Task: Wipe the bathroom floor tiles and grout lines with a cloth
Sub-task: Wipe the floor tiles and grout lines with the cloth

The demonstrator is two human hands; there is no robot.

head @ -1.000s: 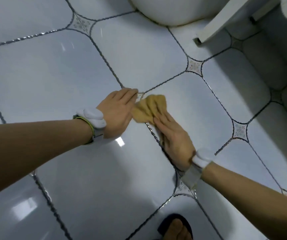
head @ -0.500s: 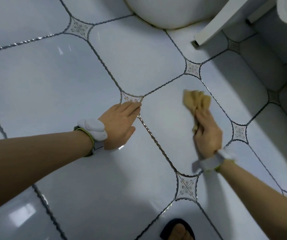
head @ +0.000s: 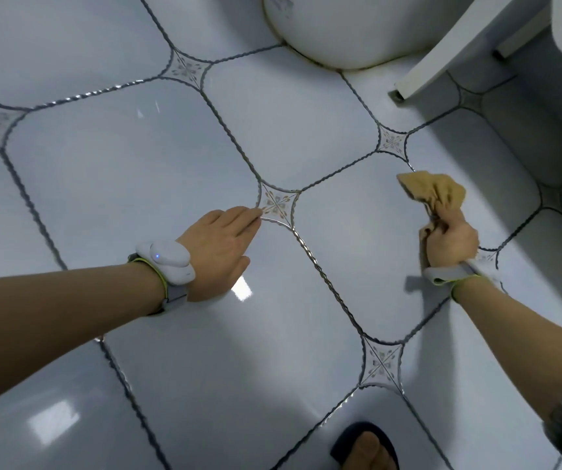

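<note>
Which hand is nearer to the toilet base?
Right. The right hand, gripping the cloth, is below-right of the toilet base; the left hand is farther, below-left.

Glossy ceramic floor tiles (head: 143,157), crumpled matt tan cloth (head: 439,195)

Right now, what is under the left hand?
The left hand lies flat, palm down, on a glossy white floor tile, fingertips reaching the edge of a small patterned corner inset. No cloth shows around it; the tile surface directly beneath the palm is covered.
</note>
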